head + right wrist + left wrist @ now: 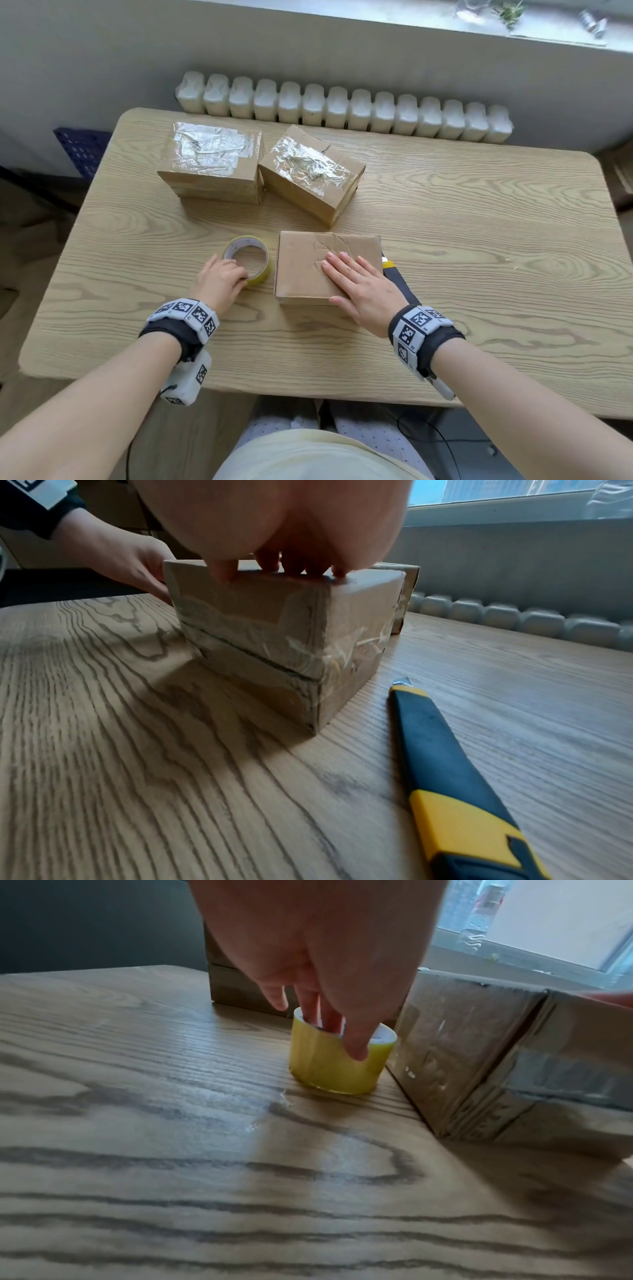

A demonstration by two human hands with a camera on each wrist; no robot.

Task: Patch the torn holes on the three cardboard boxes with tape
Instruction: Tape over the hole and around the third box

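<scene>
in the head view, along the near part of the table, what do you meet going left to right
left hand → tape roll → untaped cardboard box → right hand → utility knife

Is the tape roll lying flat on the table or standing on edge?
Lying flat: the tape roll shows its open core facing up, left hand fingers inside it.

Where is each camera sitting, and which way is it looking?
Head: worn on the head, looking down at the table, three boxes and both forearms; the right hand lies flat on the near box.
Left wrist: low by the table, looking along the left hand, whose fingers grip the tape roll.
Right wrist: low, looking along the right hand at the near box and the knife.
Shared: both wrist views show the near box; the head view shows everything.
</scene>
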